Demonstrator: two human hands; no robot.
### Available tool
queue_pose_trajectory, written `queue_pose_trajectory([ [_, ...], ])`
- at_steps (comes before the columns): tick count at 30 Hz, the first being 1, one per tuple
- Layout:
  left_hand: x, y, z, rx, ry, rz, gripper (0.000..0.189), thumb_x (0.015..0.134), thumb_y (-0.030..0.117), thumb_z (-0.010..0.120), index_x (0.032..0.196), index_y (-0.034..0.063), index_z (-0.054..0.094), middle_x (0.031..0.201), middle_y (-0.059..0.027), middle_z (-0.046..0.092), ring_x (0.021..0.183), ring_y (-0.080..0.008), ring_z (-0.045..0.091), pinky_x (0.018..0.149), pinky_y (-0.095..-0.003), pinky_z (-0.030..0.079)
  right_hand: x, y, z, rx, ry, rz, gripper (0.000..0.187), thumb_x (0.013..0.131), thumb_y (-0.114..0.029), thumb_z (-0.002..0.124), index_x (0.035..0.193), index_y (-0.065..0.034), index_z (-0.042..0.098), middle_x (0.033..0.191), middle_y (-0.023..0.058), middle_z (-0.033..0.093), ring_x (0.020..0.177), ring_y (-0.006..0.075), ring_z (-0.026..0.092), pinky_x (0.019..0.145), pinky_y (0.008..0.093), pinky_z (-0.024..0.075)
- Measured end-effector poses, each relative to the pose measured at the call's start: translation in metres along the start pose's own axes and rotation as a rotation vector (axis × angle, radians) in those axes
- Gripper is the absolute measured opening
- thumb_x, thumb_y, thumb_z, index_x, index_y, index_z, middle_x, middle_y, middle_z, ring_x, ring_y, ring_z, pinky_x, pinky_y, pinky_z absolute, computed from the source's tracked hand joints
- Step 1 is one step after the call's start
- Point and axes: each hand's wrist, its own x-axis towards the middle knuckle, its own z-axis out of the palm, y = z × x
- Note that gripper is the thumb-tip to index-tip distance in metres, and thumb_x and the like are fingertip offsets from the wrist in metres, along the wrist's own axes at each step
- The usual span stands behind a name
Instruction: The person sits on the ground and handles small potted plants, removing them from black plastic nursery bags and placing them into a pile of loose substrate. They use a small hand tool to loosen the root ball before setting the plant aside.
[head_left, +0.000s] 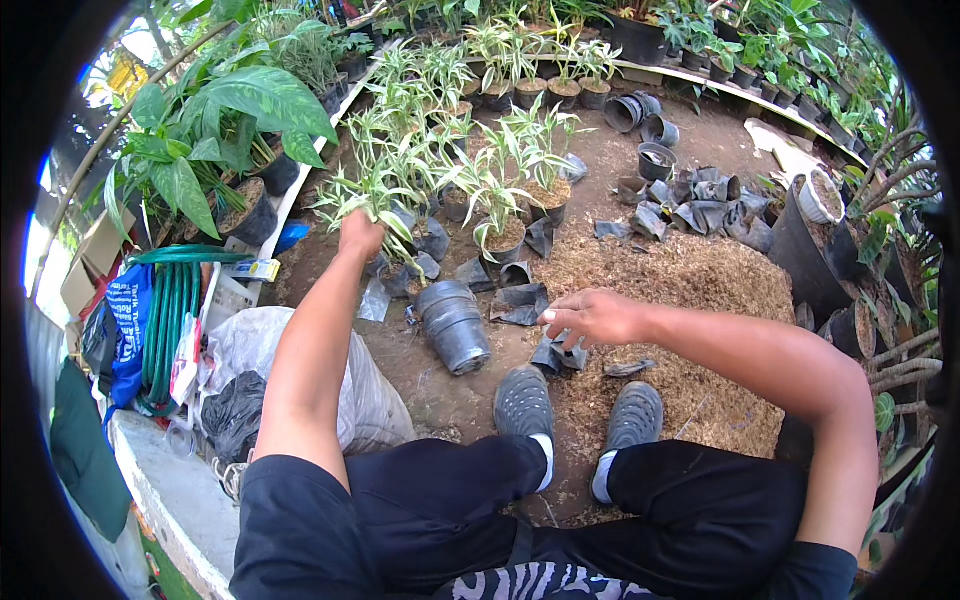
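Observation:
My left hand (364, 234) is closed around the leafy top of a variegated plant (386, 191) with white-striped leaves. A bare stem (409, 259) slants down from that hand towards small black bags (394, 277). My right hand (596, 316) hovers with fingers loosely apart and nothing in them, over torn black plastic grow bags (559, 352). Between the hands lies a tilted stack of black plastic pots (454, 326). Just beyond it stands a potted striped plant (501, 232) filled with brown growing medium.
A heap of brown fibrous growing medium (690, 300) spreads at the right. Emptied black bags (712, 199) and loose pots (631, 112) lie behind it. At the left are a white sack (367, 405), a coiled green hose (157, 330) and broad-leaved potted plants (251, 210).

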Motion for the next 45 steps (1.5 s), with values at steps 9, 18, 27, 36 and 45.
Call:
queue_pose_trajectory([
  [9, 0.01, 0.031, -0.05, 0.149, 0.237, 0.268, 0.024, 0.095, 0.025, 0.064, 0.089, 0.0028, 0.072, 0.09, -0.0258, 0.074, 0.088, -0.0475, 0.073, 0.085, -0.0558, 0.056, 0.026, 0.006, -0.005, 0.0, 0.002, 0.081, 0.058, 0.115, -0.049, 0.048, 0.15, -0.0047, 0.059, 0.138, 0.0166, 0.071, 0.116, 0.0277, 0.075, 0.096, 0.0417, 0.0613],
  [18, -0.024, 0.153, -0.128, -0.259, 0.252, 0.451, 0.039, 0.097, 0.043, 0.078, 0.101, 0.0053, 0.083, 0.067, -0.005, 0.071, 0.061, -0.0137, 0.068, 0.065, -0.0333, 0.054, 0.045, -0.036, -0.013, 0.053, 0.275, -0.09, 0.057, 0.11, -0.038, 0.062, 0.154, -0.0044, 0.051, 0.144, 0.0171, 0.067, 0.114, 0.0259, 0.075, 0.1, 0.043, 0.0609],
  [27, -0.073, 0.255, -0.122, -0.738, -0.189, 0.527, 0.045, 0.101, 0.044, 0.077, 0.098, 0.0001, 0.074, 0.083, -0.0039, 0.072, 0.065, -0.0089, 0.065, 0.06, -0.0253, 0.054, 0.04, -0.053, -0.027, -0.349, 0.865, -0.376, 0.069, 0.105, -0.037, 0.07, 0.161, -0.0045, 0.043, 0.153, 0.0236, 0.059, 0.129, 0.0352, 0.068, 0.107, 0.0478, 0.0561],
  [36, -0.09, 0.266, -0.03, -0.995, -0.529, 0.462, 0.05, 0.101, 0.048, 0.075, 0.106, -0.0016, 0.073, 0.086, -0.0104, 0.075, 0.074, -0.0163, 0.075, 0.063, -0.0316, 0.061, 0.018, 0.011, -0.006, -0.268, 0.619, -0.164, 0.038, 0.109, -0.042, 0.061, 0.108, -0.0075, 0.078, 0.082, 0.0163, 0.075, 0.078, 0.0354, 0.074, 0.075, 0.0481, 0.0544],
  [45, -0.063, -0.046, 0.045, -0.356, -0.631, -0.667, 0.086, 0.088, 0.044, 0.089, 0.141, -0.0148, 0.055, 0.138, -0.0312, 0.065, 0.116, -0.0362, 0.071, 0.091, -0.05, 0.064, 0.026, 0.063, -0.002, -0.057, 0.402, 0.029, 0.036, 0.112, -0.036, 0.057, 0.11, -0.0062, 0.078, 0.097, 0.0103, 0.081, 0.084, 0.0185, 0.079, 0.073, 0.0382, 0.0592],
])
